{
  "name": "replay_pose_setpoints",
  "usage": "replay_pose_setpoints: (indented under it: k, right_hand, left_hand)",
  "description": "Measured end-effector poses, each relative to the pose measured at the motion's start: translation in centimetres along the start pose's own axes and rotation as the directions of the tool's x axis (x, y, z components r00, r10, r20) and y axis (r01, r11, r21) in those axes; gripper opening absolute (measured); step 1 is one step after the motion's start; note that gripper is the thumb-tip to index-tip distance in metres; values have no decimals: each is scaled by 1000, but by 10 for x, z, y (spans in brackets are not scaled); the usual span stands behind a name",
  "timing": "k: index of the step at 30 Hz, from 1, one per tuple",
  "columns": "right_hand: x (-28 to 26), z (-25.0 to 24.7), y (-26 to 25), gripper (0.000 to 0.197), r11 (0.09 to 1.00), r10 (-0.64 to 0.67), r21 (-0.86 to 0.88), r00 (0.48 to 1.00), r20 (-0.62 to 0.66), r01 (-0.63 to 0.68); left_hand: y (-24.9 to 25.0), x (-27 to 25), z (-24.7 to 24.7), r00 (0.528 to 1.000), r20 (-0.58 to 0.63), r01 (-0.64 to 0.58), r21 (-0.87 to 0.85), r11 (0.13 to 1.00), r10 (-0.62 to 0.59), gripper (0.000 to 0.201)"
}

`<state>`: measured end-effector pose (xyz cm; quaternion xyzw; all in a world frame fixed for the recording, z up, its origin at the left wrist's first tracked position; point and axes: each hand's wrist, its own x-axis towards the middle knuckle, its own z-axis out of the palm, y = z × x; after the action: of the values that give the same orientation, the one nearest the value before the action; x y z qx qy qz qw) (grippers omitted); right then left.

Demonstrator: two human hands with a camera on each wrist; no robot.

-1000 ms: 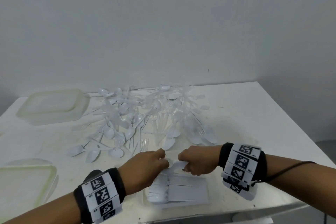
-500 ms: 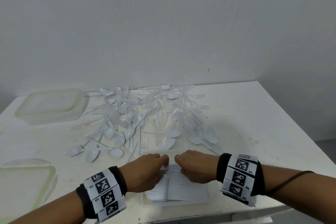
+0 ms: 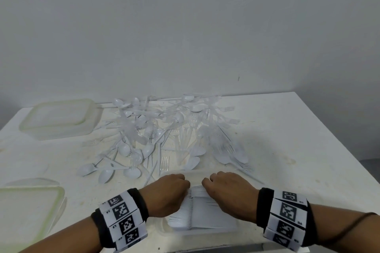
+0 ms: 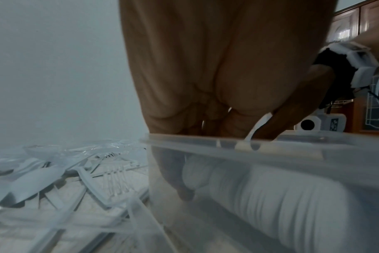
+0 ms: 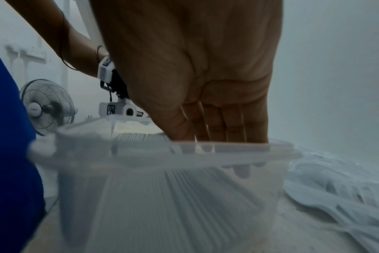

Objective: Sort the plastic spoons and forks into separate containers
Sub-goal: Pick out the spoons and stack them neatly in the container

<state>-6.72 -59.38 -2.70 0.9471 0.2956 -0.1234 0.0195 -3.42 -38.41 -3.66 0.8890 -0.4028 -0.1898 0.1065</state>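
Note:
A clear container (image 3: 195, 173) stands at the table's front centre and holds a tight stack of white forks (image 3: 205, 216). Both hands reach down into it. My left hand (image 3: 170, 189) is at the tine end; its fingertips (image 4: 185, 193) show through the container wall (image 4: 292, 145) beside the forks (image 4: 270, 188). My right hand (image 3: 224, 188) has straight fingers whose fingertips (image 5: 241, 172) press on the fork handles (image 5: 173, 196) below the rim (image 5: 227, 149). A mixed pile of white and clear spoons and forks (image 3: 164, 133) lies just beyond.
A second clear container (image 3: 59, 117) sits at the back left. Another greenish-rimmed container or lid (image 3: 26, 211) lies at the front left. Loose spoons (image 3: 106, 174) spread left of the hands. The table edge (image 3: 339, 150) runs along the right.
Both hands have come down with a white fork into the front container. They now sit lower and slightly farther apart on the stack.

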Motion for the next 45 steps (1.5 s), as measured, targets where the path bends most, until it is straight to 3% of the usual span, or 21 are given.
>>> replay_pose_setpoints:
  k: [6,12,16,29,37,40,45]
  right_hand:
    - [1,17,15,39,992,-39,-123,999,11,40]
    - [0,10,19,36,996,-27,-87,999,-31,24]
    - [3,11,23,22,999,-51,-10,998,-37,51]
    - [3,9,20,23,998,-11,58,1000,-5,11]
    - [8,14,17,20,996,50,76,997,-53,-45]
    - [8,9,17,12,999,32,39,999,-22,-32]
    - [1,0,18,18,994,-24,106,1000,5,23]
  left_hand:
    - [1,1,1,995,-101,-7,-85,996,-2,27]
    - [5,-2,5,981,-193,4,-137,991,-30,31]
    - [7,-3,7,971,-235,4,-149,989,-39,30]
    - [7,-4,4,972,-226,11,-199,980,-57,31]
    - [5,-8,4,983,-182,-21,-186,982,-14,19]
    - [7,-5,8,979,-182,52,-236,970,-97,17]
    - [6,-6,11,985,-158,33,-247,968,-74,17]
